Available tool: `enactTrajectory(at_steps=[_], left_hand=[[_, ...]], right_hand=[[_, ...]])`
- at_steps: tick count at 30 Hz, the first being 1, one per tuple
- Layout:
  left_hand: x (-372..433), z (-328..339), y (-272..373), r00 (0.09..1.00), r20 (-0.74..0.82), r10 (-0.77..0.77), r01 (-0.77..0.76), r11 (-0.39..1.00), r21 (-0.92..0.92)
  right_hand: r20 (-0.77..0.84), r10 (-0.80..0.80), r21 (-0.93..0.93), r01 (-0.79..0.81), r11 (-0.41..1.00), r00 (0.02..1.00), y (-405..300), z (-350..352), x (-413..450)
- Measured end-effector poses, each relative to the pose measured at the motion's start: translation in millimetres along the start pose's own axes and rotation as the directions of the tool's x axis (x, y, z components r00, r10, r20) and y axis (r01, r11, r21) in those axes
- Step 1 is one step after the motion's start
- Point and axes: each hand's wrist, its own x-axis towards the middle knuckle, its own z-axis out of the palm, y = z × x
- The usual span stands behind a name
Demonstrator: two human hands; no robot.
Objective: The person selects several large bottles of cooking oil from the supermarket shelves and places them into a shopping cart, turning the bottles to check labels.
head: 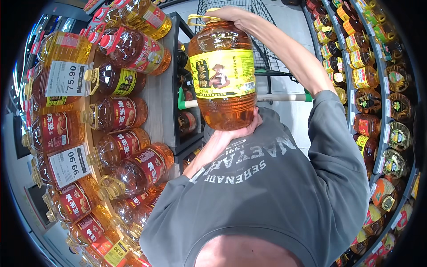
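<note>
A large clear plastic jug of amber cooking oil (222, 75) with a yellow label is held up in front of my chest. From below, my left hand (247, 128) supports its base, the fingers curling round the lower right side. My right hand (230, 16) grips the top beside the yellow carry handle (200, 19). The jug stands nearly upright with its printed label facing the camera. My right fingers partly cover the cap.
Oil jugs with red labels (125, 113) crowd a wooden-edged display (87, 130) on my left, with price tags (67, 78) in front. Beyond the jug is a wire shopping cart (267, 43) with a pale push bar (280, 97). Shelves (347, 66) of bottles line the right.
</note>
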Motion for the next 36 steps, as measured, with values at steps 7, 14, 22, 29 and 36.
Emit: enactTrajectory(at_steps=[7,14,22,29,36], left_hand=[[10.2,-7.7,6.4,0.996,-0.004,-0.092,0.091,0.994,-0.061],[12.5,-12.9,1.2,0.997,0.019,-0.080,0.082,0.993,-0.081],[15.2,-10.2,-8.8,0.998,0.019,-0.054,0.054,0.998,-0.034],[17.0,-8.4,-14.1,0.999,-0.036,0.008,-0.013,0.991,-0.131],[19.8,-10.0,-15.5,0.999,-0.010,0.031,-0.032,0.993,-0.110]], right_hand=[[-0.018,-0.014,0.049,0.015,0.999,1.000,10.4,-10.9,-3.1],[-0.017,0.028,0.057,-0.027,0.998,0.999,12.6,-7.0,-14.0],[-0.063,-0.021,-0.021,0.020,1.000,0.998,33.1,-16.5,7.3],[-0.142,-0.050,-0.058,0.043,0.997,0.989,31.3,-11.8,-4.9],[-0.076,-0.088,-0.061,0.084,0.995,0.993,34.0,-15.5,-2.7]])
